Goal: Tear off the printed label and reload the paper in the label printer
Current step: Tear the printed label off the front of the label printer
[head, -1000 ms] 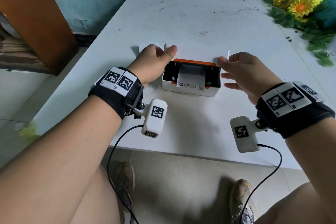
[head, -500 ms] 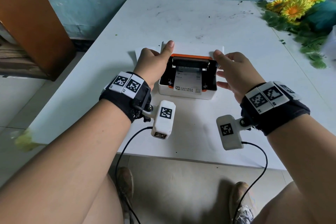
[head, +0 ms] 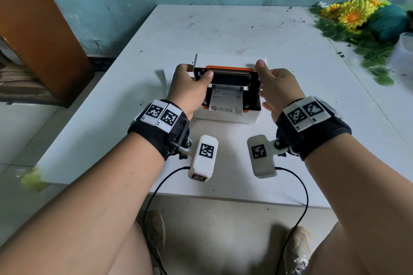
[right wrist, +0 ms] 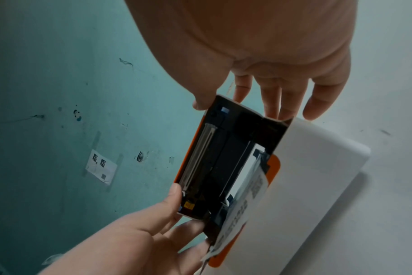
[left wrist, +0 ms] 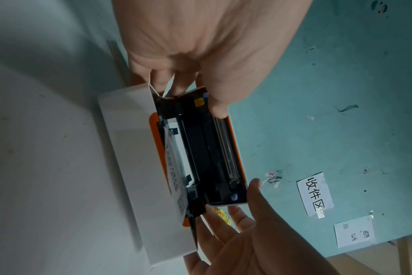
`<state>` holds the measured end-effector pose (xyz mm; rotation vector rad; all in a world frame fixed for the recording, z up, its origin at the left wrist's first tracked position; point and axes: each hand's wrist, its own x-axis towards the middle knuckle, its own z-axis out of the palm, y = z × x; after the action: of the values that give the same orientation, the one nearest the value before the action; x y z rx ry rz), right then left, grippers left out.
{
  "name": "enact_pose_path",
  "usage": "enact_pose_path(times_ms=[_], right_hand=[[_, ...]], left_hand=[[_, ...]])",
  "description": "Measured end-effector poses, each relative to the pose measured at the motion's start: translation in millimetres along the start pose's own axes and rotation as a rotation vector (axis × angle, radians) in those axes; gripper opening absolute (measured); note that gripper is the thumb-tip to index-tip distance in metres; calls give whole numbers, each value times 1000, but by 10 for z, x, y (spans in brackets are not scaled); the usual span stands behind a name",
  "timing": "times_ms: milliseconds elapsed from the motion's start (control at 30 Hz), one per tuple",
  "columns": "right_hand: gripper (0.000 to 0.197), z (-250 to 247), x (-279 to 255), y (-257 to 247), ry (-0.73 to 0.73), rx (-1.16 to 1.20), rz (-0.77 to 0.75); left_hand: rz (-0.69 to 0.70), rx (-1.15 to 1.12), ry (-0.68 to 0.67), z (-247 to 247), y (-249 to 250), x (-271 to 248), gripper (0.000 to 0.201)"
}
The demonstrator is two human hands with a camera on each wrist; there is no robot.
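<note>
A white label printer (head: 225, 118) with orange trim stands mid-table, and its lid (head: 230, 60) is raised and tilted toward me. A printed label (head: 225, 105) runs out of the black paper bay over the front edge. My left hand (head: 192, 82) grips the lid's left end, thumb on the black inner face (left wrist: 209, 148) and fingers behind. My right hand (head: 268, 78) is at the lid's right end, with the thumb against the top corner and the fingers straight beside the printer's end. In the right wrist view the lid (right wrist: 214, 158) stands between both thumbs.
The white table (head: 223, 29) reaches back to a teal wall carrying taped paper notes (left wrist: 314, 193). Artificial sunflowers (head: 353, 15) and a clear container (head: 404, 51) lie at the back right. A loose white sheet (head: 167, 73) sits behind my left hand. A brown cabinet (head: 40, 29) stands at the left.
Both hands have closed in on the lid's ends and the lid has swung up from lying back to tilting toward me. The label has stayed in the bay.
</note>
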<state>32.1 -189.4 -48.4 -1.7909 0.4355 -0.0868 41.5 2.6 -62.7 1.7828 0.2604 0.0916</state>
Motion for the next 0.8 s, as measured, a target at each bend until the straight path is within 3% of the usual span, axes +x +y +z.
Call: enact_pose_path(times_ms=[133,267,400,533,667,800], right_hand=[[51,1,-10,-18,-27,42,44],[48,-19,12,-13,-42,30,92],[85,-51,64,5,-34,7,153],[86,-88,77,-2,-87,148,330],[98,-96,82,17,-147,223,328],[82,-78,78,19,-90,170,304]], left_hand=[[-9,13,-37,8,-33,-19,53],[-23,51,-56,0,-106,-5,65],[26,151,-51,-22,-143,23,40],[95,197,-85,-58,-196,28,51],[92,221,-100,-74,-196,19,46],[53,296,-48,-121,-172,35,39]])
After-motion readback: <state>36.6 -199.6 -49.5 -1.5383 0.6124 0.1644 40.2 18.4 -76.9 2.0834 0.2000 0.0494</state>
